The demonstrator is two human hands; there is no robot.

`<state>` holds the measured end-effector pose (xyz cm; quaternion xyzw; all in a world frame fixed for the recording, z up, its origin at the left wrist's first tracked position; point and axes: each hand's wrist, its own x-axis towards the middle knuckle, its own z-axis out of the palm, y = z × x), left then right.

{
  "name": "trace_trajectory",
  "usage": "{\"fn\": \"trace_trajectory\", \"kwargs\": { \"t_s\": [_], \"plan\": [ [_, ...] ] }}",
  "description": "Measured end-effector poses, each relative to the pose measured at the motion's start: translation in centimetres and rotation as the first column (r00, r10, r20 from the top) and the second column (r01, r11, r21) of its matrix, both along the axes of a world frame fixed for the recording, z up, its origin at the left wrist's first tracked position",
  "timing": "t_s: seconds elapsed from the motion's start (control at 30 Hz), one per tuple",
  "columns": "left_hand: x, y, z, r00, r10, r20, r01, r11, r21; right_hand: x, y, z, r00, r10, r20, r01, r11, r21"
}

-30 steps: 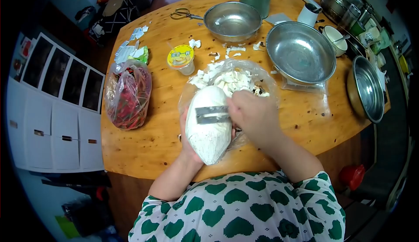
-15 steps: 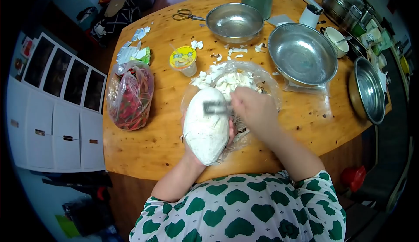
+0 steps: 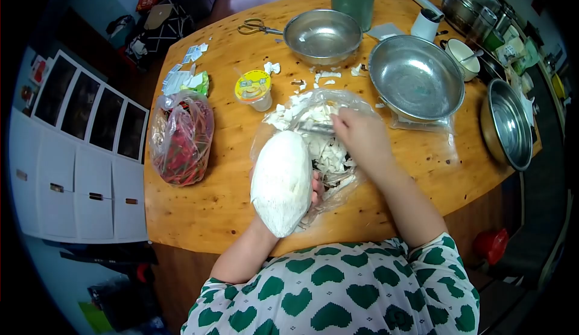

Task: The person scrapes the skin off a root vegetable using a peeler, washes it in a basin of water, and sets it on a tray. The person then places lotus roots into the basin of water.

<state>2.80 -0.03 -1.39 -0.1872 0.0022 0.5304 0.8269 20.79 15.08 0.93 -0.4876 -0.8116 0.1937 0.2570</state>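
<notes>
On the near left side of the clear plastic bag (image 3: 363, 107) heaped with white peelings (image 3: 329, 154): large, white, smooth-skinned oval vegetable (image 3: 281, 181), kind unconfirmed, held above table level in left hand (image 3: 316, 189). Grip there partly open, with fingers cupped round underside and right flank; thumb position impossible to tell. Noted over the bag: right hand (image 3: 362, 137), closed in a fist on grey metal peeler (image 3: 316, 128), clear of the vegetable. Judged heavy and stiff, probably slippery where damp, firm rather than fragile. Best taken from beneath at widest part, with palm spread and fingertips low on flanks. Pointing tapered end away from the bag, blunt end towards it, along a nearly straight fore-and-aft long axis.
</notes>
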Motion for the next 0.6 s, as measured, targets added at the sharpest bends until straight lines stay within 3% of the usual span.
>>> {"fn": "trace_trajectory", "kwargs": {
  "t_s": [0.13,0.23,0.27,0.33,0.4,0.43,0.53,0.6],
  "plan": [
    [-0.5,-0.1,0.6,0.979,0.072,-0.191,-0.050,0.992,0.117,0.9,-0.1,2.1,0.990,-0.011,-0.141,-0.013,0.985,-0.170],
    [-0.5,0.2,1.3,0.909,0.124,-0.397,-0.058,0.983,0.175,-0.4,-3.7,5.6,0.937,0.214,-0.277,-0.221,0.975,0.006],
    [-0.4,0.3,1.4,0.871,0.140,-0.471,-0.055,0.980,0.189,-0.7,-4.3,5.6,0.939,0.243,-0.245,-0.227,0.969,0.093],
    [-0.2,0.5,1.5,0.853,0.148,-0.501,-0.086,0.986,0.145,-1.1,-4.9,5.3,0.938,0.299,-0.173,-0.249,0.932,0.263],
    [-0.3,0.1,1.7,0.875,0.102,-0.474,-0.092,0.995,0.044,-0.8,-1.9,1.9,0.983,0.129,-0.130,-0.107,0.981,0.161],
    [-0.4,-0.2,1.8,0.861,0.132,-0.490,-0.111,0.991,0.073,-0.5,-0.6,0.9,0.994,0.046,-0.101,-0.034,0.992,0.118],
    [-0.8,-0.3,1.6,0.834,0.227,-0.502,-0.155,0.971,0.181,0.2,-0.9,2.2,0.979,0.031,-0.200,-0.025,0.999,0.030],
    [-1.4,-0.4,0.9,0.842,0.268,-0.468,-0.165,0.954,0.250,0.0,-3.7,5.0,0.955,0.208,-0.210,-0.193,0.977,0.092]
  ]
}}
